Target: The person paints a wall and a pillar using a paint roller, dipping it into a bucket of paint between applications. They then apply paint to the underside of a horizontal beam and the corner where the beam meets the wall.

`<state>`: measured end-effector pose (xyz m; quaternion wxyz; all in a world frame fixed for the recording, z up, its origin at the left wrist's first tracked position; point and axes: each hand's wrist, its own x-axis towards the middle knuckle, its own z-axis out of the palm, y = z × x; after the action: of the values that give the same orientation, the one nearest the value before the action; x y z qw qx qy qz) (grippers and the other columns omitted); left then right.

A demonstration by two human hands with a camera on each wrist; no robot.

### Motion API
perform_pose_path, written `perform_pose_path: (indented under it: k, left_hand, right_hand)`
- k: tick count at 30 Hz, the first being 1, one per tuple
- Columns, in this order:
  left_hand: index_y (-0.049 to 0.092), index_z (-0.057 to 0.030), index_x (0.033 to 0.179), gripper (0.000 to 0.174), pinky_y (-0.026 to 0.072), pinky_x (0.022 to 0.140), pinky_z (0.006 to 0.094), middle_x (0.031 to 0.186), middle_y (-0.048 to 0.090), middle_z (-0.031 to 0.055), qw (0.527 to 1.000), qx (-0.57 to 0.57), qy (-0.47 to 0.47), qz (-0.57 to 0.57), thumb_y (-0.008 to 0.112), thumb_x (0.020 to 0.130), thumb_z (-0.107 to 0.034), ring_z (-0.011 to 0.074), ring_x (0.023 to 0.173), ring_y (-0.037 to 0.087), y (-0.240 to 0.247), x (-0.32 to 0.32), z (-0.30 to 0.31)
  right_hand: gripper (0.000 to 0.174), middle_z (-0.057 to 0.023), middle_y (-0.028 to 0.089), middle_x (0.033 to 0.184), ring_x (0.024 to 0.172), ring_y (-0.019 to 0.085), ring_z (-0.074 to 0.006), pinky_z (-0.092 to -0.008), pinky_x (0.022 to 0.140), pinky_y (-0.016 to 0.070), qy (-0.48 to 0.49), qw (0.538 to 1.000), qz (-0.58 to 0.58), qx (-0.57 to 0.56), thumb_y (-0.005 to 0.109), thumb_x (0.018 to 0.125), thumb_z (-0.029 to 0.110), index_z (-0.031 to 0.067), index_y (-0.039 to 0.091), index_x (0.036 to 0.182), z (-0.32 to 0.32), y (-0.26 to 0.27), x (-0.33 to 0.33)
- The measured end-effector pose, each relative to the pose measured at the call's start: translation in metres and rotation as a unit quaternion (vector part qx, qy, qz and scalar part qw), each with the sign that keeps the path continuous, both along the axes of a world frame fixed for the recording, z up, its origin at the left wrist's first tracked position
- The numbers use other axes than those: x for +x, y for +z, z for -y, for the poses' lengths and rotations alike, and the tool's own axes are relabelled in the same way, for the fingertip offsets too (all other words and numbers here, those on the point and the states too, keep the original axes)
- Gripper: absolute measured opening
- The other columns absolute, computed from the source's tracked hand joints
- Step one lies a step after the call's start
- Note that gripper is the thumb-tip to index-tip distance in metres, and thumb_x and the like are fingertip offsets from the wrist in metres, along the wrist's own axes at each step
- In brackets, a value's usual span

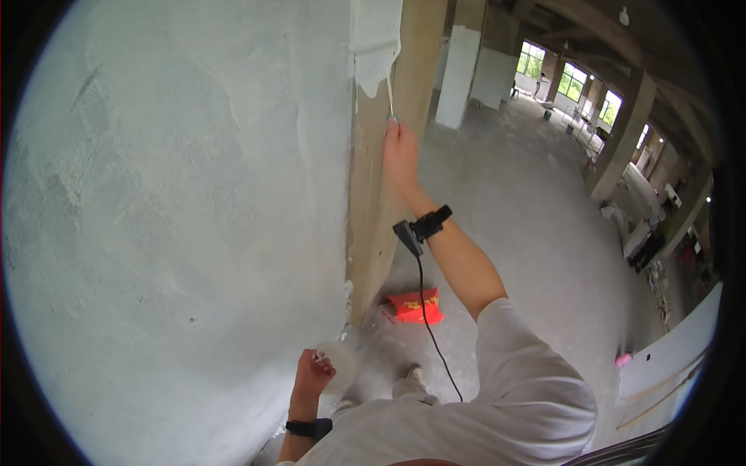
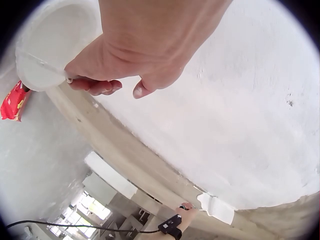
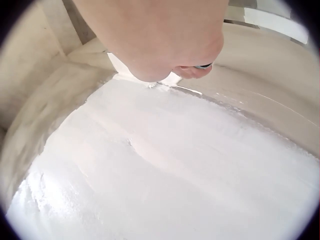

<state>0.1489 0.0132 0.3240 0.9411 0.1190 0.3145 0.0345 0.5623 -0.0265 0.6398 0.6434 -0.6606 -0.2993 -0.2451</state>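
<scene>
My right hand (image 1: pixel 400 159) is raised at the wall's corner edge, just under a patch of wet white plaster (image 1: pixel 377 46) on the bare strip (image 1: pixel 371 171). Its fingers curl round a small tool with a dark and pale-blue handle (image 3: pixel 203 66); the hand hides most of it, and I cannot tell its kind. Low at my front, my left hand (image 1: pixel 313 374) grips the thin handle (image 2: pixel 42 62) of a whitish plastic bucket (image 2: pixel 60 45), which hangs below the fingers. White smears mark the left fingertips.
The broad wall (image 1: pixel 194 194) coated in white stands close at my left. On the grey floor (image 1: pixel 513 202) lies a red bag (image 1: pixel 416 307) near the wall's foot. A black cable (image 1: pixel 435 338) trails from the right wrist camera (image 1: pixel 412 233). Pillars (image 1: pixel 622 140) and windows are farther off.
</scene>
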Motion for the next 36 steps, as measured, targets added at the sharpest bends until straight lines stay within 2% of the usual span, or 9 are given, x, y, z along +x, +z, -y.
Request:
perform_pose_path:
  k: [4,6,13,19,21,28,30,34,36]
  left_hand:
    - [0.051,-0.0164,0.068,0.018,0.0364,0.059,0.0302,0.058,0.043,-0.0035,1.000,0.025,0.009,-0.009,0.058,0.082,-0.024,0.0123,0.057,0.042,0.006,0.003,0.002]
    - [0.052,-0.0162,0.068,0.017,0.0365,0.059,0.0303,0.058,0.043,-0.0033,0.999,0.030,0.013,-0.018,0.058,0.082,-0.024,0.0125,0.057,0.042,0.004,0.005,0.001]
    - [0.053,-0.0160,0.069,0.016,0.0361,0.058,0.0302,0.059,0.042,-0.0041,1.000,0.013,0.000,-0.011,0.058,0.082,-0.024,0.0120,0.057,0.041,-0.005,0.007,-0.002]
    - [0.051,-0.0157,0.068,0.017,0.0348,0.059,0.0300,0.058,0.041,-0.0036,0.999,0.034,0.007,-0.020,0.058,0.080,-0.026,0.0124,0.055,0.039,0.007,0.007,0.004]
    - [0.053,-0.0138,0.070,0.017,0.0344,0.060,0.0300,0.058,0.040,-0.0033,0.999,0.036,0.002,-0.014,0.058,0.079,-0.027,0.0123,0.055,0.038,0.000,0.006,0.003]
    - [0.052,-0.0143,0.067,0.018,0.0347,0.059,0.0294,0.056,0.040,-0.0037,1.000,0.025,-0.003,-0.012,0.058,0.079,-0.026,0.0120,0.054,0.039,0.002,0.007,0.003]
    - [0.052,-0.0144,0.067,0.018,0.0347,0.059,0.0292,0.056,0.040,-0.0039,1.000,0.021,-0.003,-0.009,0.058,0.079,-0.026,0.0118,0.053,0.039,0.000,0.012,-0.001]
    - [0.050,-0.0149,0.066,0.018,0.0355,0.059,0.0293,0.057,0.040,-0.0042,1.000,0.019,-0.001,-0.018,0.057,0.079,-0.026,0.0114,0.054,0.040,0.001,0.014,-0.003]
    - [0.049,-0.0152,0.066,0.019,0.0358,0.059,0.0295,0.057,0.040,-0.0042,1.000,0.020,-0.008,-0.019,0.057,0.080,-0.025,0.0113,0.054,0.041,0.003,0.015,-0.002]
  right_hand:
    - [0.042,-0.0267,0.054,0.073,0.067,0.053,-0.0408,-0.0472,0.063,0.0400,0.007,1.000,0.000,0.007,0.044,0.102,0.029,-0.0074,0.053,0.082,-0.002,0.013,0.020]
    - [0.044,-0.0069,0.049,0.058,0.053,0.049,-0.0171,-0.0359,0.053,0.0402,-0.048,0.998,0.045,-0.026,0.045,0.103,0.032,-0.0018,0.052,0.076,0.003,0.004,0.026]
    - [0.044,-0.0085,0.053,0.060,0.055,0.050,-0.0183,-0.0356,0.055,0.0418,-0.040,0.996,-0.019,-0.078,0.046,0.102,0.034,-0.0009,0.055,0.077,0.033,-0.082,-0.012]
    - [0.044,-0.0090,0.052,0.062,0.058,0.050,-0.0177,-0.0358,0.057,0.0408,-0.049,0.996,-0.045,-0.064,0.045,0.103,0.035,-0.0010,0.053,0.078,0.021,-0.051,-0.017]
    - [0.043,-0.0271,0.054,0.073,0.068,0.053,-0.0437,-0.0485,0.064,0.0414,-0.030,0.999,-0.004,-0.015,0.043,0.103,0.034,-0.0050,0.053,0.087,0.018,-0.021,-0.016]
    - [0.048,-0.0319,0.059,0.078,0.075,0.058,-0.0485,-0.0515,0.066,0.0426,-0.025,0.997,0.078,-0.010,0.044,0.101,0.033,-0.0093,0.059,0.082,0.003,0.098,0.025]
    - [0.048,-0.0322,0.060,0.079,0.076,0.059,-0.0491,-0.0517,0.066,0.0432,-0.019,0.997,0.075,0.007,0.045,0.100,0.032,-0.0097,0.060,0.083,-0.017,0.125,0.060]
    - [0.046,-0.0327,0.060,0.079,0.077,0.060,-0.0500,-0.0520,0.066,0.0443,-0.056,0.991,0.118,-0.013,0.047,0.098,0.030,-0.0102,0.063,0.082,-0.009,0.159,0.060]
    - [0.045,-0.0321,0.060,0.077,0.075,0.060,-0.0495,-0.0520,0.065,0.0443,-0.051,0.993,0.108,-0.018,0.048,0.098,0.030,-0.0101,0.063,0.082,-0.005,0.156,0.054]
